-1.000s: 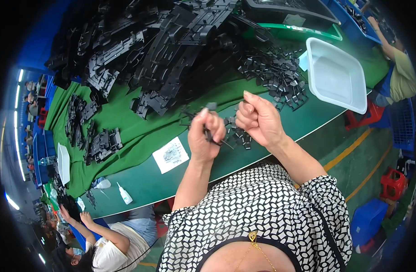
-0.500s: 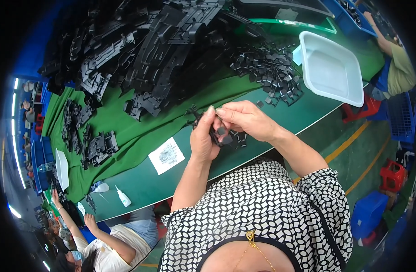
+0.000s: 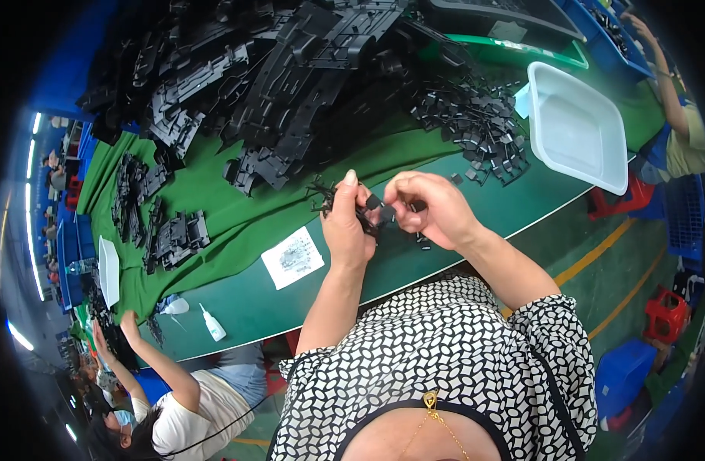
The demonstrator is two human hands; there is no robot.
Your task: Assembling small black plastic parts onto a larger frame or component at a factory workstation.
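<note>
My left hand (image 3: 348, 234) is closed around a black plastic part (image 3: 319, 198) with thin branching ends, its thumb raised along the near side. Small dark square pads (image 3: 385, 213) show beside the fingers, toward my other hand. My right hand (image 3: 437, 211) has its fingers curled, with a small black plastic piece (image 3: 418, 206) partly showing between them. Its fingertips come close to the square pads; whether they touch is hard to make out. Below the hands, a few small black pieces (image 3: 422, 241) lie on the green table (image 3: 475, 200), partly hidden.
Large black molded panels (image 3: 291, 92) are heaped at the back. Small black parts (image 3: 475, 131) lie in a pile near a white tub (image 3: 579, 127). A smudged white paper (image 3: 292, 258) and a small white bottle (image 3: 213, 324) lie on the left. Another person (image 3: 191, 399) works at the lower left.
My right hand has drawn away from the left thumb and curled its fingers lower and to the right. The left hand keeps its hold. The co-worker's arms at lower left have shifted.
</note>
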